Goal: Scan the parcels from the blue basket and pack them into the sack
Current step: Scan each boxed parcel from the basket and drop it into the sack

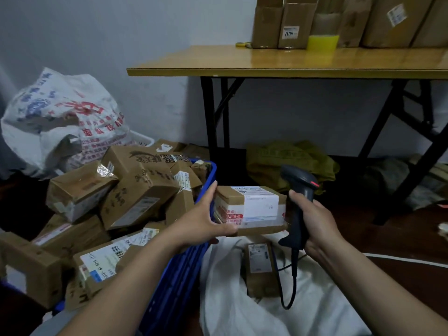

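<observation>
The fingers (213,190) of the left hand (206,219) are curled over the far edge of a cardboard parcel (252,209), with the thumb pressed along its near edge, so the hand clamps the box by its left end. The parcel is held level in the air, its white shipping label facing up, just beside the right rim of the blue basket (174,275) and above the open mouth of the white sack (242,311).

The right hand (315,221) is wrapped tight round the handle of a dark barcode scanner (299,187), thumb against the front of the grip. The scanner stands upright right at the parcel's right end, its head rising above the box. Its black cable (288,287) hangs from the handle and loops down over the sack.

Inside the sack lies a small brown box (260,267), label up. The basket on the left is heaped with cardboard parcels (138,190) that spill over its sides.

Further out, a printed white bag (60,117) slumps against the wall on the left. A wooden folding desk (291,64) stands behind, carrying a row of cartons (339,20) and a yellow tape roll (322,42). A green bag (291,161) lies on the floor beneath it.
</observation>
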